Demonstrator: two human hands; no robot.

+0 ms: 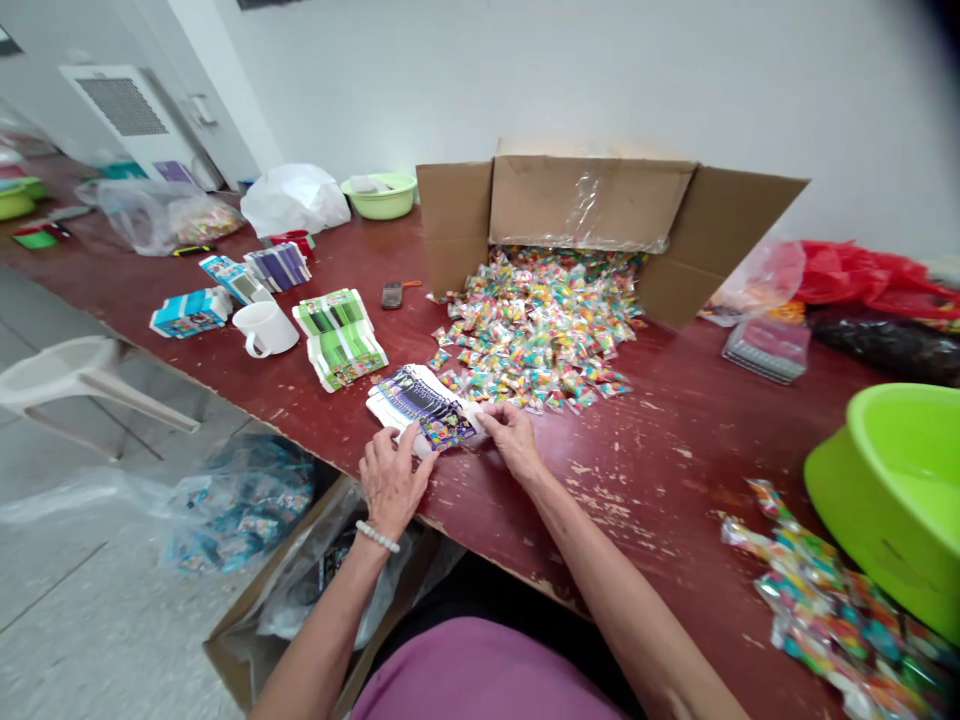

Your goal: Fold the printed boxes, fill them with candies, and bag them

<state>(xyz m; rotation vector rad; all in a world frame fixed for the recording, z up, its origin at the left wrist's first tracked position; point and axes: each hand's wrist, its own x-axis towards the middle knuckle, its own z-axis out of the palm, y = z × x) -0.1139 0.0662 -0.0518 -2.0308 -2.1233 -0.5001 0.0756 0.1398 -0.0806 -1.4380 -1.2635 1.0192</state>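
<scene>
My left hand [390, 478] pinches the near end of a fanned stack of purple printed cards [420, 402] lying at the front edge of the dark red table [660, 450]. My right hand [511, 435] grips the stack's right end, fingers curled around a small colourful packet. Just beyond the hands lies a big heap of small colourful packets [536, 330] spilling out of a cardboard box [600, 215] tipped on its side.
A white mug [264, 328], green card stacks [340, 338] and blue cartons [191, 312] lie to the left. A green bowl [896, 495] and bagged candy [832, 610] are at the right. A phone [391, 294], plastic bags, a floor box [300, 610] and a white stool [71, 375] surround.
</scene>
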